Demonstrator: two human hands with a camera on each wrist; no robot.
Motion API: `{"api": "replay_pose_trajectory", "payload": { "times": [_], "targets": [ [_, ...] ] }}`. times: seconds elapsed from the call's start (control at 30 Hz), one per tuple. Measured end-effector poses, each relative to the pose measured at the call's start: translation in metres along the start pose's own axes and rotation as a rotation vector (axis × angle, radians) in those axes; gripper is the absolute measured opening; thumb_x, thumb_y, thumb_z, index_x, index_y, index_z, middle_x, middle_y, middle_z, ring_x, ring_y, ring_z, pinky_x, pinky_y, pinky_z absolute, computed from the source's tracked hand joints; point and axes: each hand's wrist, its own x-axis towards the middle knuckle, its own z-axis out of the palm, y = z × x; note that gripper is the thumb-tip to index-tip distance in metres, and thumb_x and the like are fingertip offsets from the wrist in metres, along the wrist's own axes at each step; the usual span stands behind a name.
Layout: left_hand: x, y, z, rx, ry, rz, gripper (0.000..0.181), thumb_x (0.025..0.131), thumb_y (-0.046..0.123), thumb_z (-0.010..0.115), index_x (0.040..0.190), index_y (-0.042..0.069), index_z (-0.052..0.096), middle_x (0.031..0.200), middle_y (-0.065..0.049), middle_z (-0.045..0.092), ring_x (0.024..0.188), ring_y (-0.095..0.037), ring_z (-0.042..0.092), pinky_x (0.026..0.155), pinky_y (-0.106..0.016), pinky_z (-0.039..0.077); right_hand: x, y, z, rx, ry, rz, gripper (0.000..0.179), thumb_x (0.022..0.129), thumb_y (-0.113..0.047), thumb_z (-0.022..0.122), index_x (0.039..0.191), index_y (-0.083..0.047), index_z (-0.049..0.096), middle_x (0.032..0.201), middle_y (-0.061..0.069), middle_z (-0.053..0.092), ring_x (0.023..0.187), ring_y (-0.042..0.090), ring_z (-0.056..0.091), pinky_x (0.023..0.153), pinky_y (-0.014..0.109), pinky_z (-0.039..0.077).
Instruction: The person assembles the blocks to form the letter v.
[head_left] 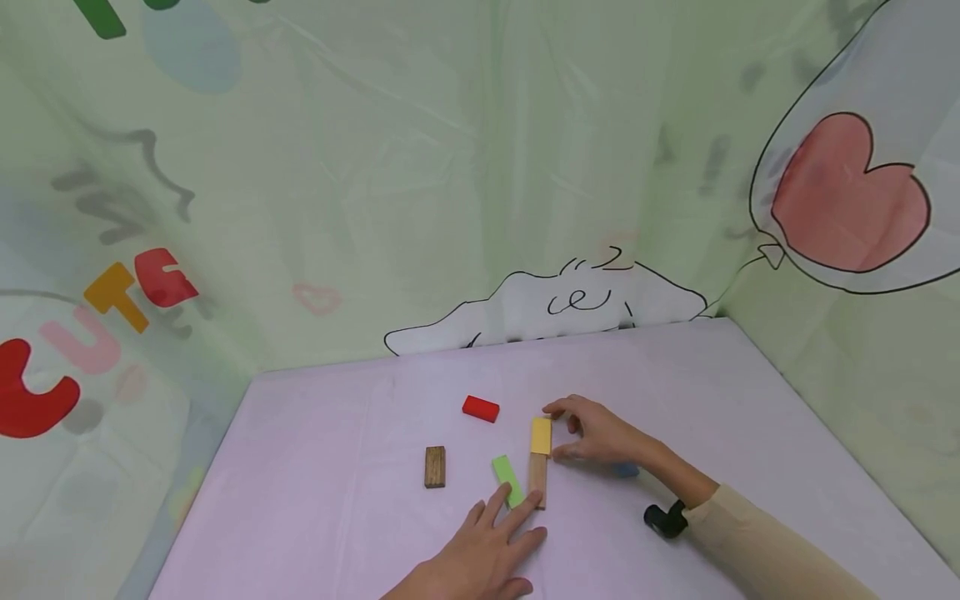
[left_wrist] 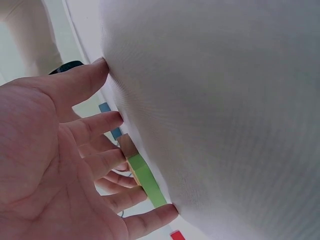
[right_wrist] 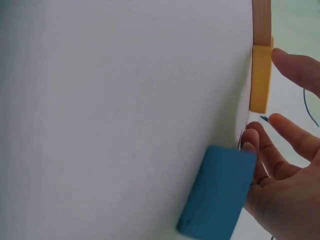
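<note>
A yellow block (head_left: 541, 436) lies end to end with a light brown wooden block (head_left: 537, 475), making one line. My left hand (head_left: 480, 554) has its fingers spread, with fingertips at the near ends of the light brown block and a green block (head_left: 506, 473). In the left wrist view, the thumb and little finger reach down to the table. My right hand (head_left: 600, 433) is beside the yellow block, thumb near its joined end and index finger by its far end. The right wrist view shows a small gap between index fingertip and yellow block (right_wrist: 260, 80).
A red block (head_left: 480, 408) lies farther back, and a dark brown wooden block (head_left: 435, 467) is to the left. Partly under my right wrist is a blue block (right_wrist: 217, 192). The pale table (head_left: 322, 483) meets printed fabric walls (head_left: 375, 167) at its back and sides.
</note>
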Motion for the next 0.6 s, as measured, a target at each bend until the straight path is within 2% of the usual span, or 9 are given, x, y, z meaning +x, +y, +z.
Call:
{"api": "replay_pose_trajectory", "payload": {
  "times": [0.37,0.6],
  "targets": [
    [0.0,0.001,0.002,0.018,-0.004,-0.011,0.061,0.104,0.061,0.056,0.159,0.038,0.04,0.18,0.008,0.012,0.161,-0.035,0.029,0.117,-0.054,0.049,-0.01,0.007,-0.018,0.003,0.011,-0.02,0.061,0.085,-0.025,0.089,0.137,-0.004,0.065,0.13,0.013,0.07,0.096,0.019,0.058,0.079,0.026,0.049],
    [0.0,0.002,0.001,0.027,-0.002,-0.015,0.061,0.104,0.06,0.057,0.158,0.038,0.041,0.18,0.008,0.013,0.161,-0.035,0.03,0.117,-0.053,0.049,-0.022,0.015,-0.029,0.01,-0.015,-0.047,0.059,0.086,-0.027,0.089,0.135,-0.003,0.067,0.127,0.012,0.071,0.094,0.019,0.056,0.078,0.026,0.049]
  ]
}}
